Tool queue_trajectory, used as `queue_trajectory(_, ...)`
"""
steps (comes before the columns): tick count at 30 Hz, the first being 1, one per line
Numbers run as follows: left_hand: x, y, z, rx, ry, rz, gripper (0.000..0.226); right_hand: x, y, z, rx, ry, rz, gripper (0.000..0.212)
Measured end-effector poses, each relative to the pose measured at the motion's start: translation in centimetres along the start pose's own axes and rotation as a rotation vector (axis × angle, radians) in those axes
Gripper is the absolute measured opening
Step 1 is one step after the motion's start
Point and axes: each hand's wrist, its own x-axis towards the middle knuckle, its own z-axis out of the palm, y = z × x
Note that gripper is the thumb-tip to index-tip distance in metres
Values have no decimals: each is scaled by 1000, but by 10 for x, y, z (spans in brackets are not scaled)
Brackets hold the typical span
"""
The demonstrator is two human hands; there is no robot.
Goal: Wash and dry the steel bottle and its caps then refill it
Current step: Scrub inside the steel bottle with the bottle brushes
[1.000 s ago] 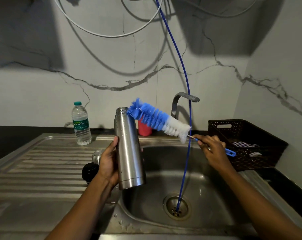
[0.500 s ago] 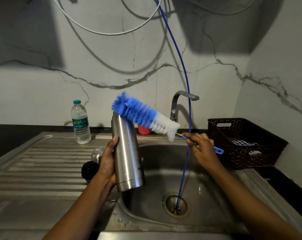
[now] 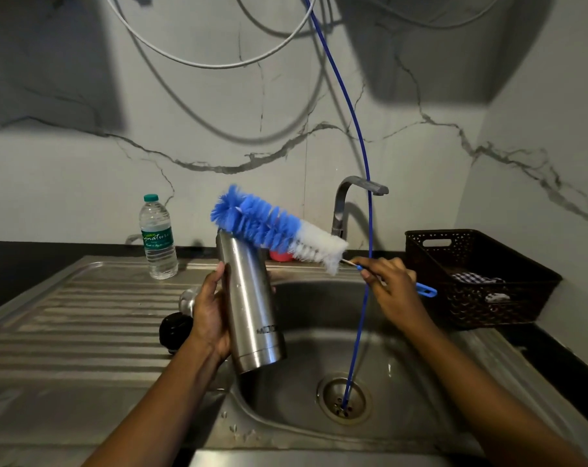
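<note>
Steel bottle [image 3: 248, 305] under brush, over sink [image 3: 319, 429].
Left hand [image 3: 210, 311] grips bottle, tilted; right hand [image 3: 388, 288] pinches bottle brush [image 3: 272, 227] handle, bristles on mouth.

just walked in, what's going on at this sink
A person is cleaning a steel bottle over the sink. The left hand grips the tilted bottle; the right hand holds a blue and white brush by its handle, bristles across the bottle's mouth, not inside. A steel cap and black cap lie on the drainboard.

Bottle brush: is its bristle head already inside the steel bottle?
No, the bottle brush is wholly outside, its bristles slanted across the mouth of the steel bottle, its handle held by the right hand.
</note>
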Motion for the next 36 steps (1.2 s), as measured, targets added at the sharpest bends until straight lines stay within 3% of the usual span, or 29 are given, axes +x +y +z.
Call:
queue_trajectory(4,-2,3,3,8,-26,-18,97,-6,30,-15,-23,24,71,23)
queue_trajectory(8,0,1,2,24,-4,-18,99,2,3,-2,33,2,35,26)
queue_trajectory(11,-1,1,3,9,9,11,65,1,-1,2,42,-35,38,26)
queue_trajectory(13,-1,1,2,-12,-11,13,59,-4,13,-5,50,-26,78,25)
queue_trajectory(18,-1,3,1,-33,-74,-7,74,-2,5,-6,75,0,64,22)
queue_trajectory(21,-1,1,0,-29,-60,3,81,1,-8,4,65,-35,17,32)
queue_trajectory(25,0,2,1,31,-27,-2,99,-6,23,-7,46,-19,93,23)
queue_trajectory(31,-1,0,3,25,-35,-31,102,-1,-6,8,109,-67,36,24)
queue_trajectory(36,1,4,-3,-29,-66,7,97,-7,21,-4,113,-8,139,31)
